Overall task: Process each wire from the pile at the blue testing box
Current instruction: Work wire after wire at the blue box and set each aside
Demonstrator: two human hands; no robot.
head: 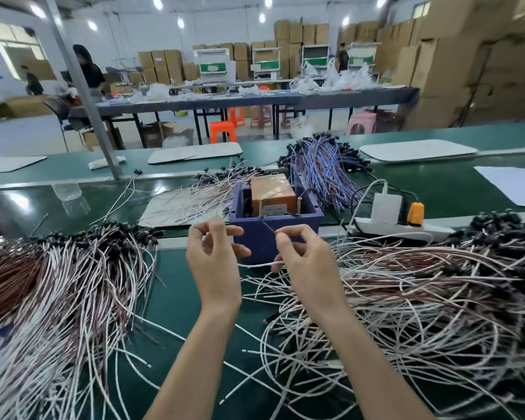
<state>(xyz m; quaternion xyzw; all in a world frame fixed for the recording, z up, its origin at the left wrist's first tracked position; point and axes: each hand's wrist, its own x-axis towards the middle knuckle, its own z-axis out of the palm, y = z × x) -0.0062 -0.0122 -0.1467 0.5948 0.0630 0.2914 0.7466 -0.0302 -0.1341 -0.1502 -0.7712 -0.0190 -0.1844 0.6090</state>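
Wire (256,264) lies between my hands, just before the blue testing box (273,234); the pile (422,298) is on the counter (176,286) to the right. Right grip (300,253) pinches the wire. Left grip (214,253) is curled, and I cannot tell whether it holds anything. I advise touching each bared end squarely to the box's posts (260,207).

The head camera is looking forward and down, hovering close over the desk (176,283), with the blue testing box (303,219) sitting at twelve o'clock.

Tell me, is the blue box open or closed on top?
Open. The blue testing box has no lid on, and an orange block and two metal posts show inside it.
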